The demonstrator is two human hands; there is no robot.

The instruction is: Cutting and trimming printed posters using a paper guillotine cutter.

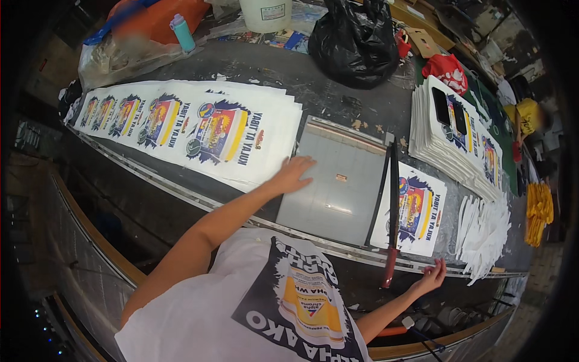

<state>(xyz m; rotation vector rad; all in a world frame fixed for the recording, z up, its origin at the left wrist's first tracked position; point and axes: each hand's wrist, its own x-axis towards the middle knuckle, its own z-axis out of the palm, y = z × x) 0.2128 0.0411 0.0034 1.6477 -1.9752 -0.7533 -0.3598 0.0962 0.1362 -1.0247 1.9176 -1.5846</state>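
Note:
My left hand [296, 175] lies with fingers spread on the left edge of a guillotine paper cutter's grey board [334, 190]. Beside it, to the left, a long fanned row of white printed sheets [267, 149] runs along the table. My right hand [433, 277] hovers at the table's front edge, empty, its fingers loosely curled and apart. To its left is the red handle [389, 267] of the cutter's blade arm [394, 194], which slants over a single printed piece [429, 203] on the cutter's right side.
On the right, a thick stack of printed sheets [429, 140] bears two dark phones [441, 107]. White offcut strips [484, 235] hang over the front edge. Farther back stand a black plastic bag [355, 45], a white bucket [266, 16] and a teal bottle [182, 34]. A person in yellow [527, 116] is at far right.

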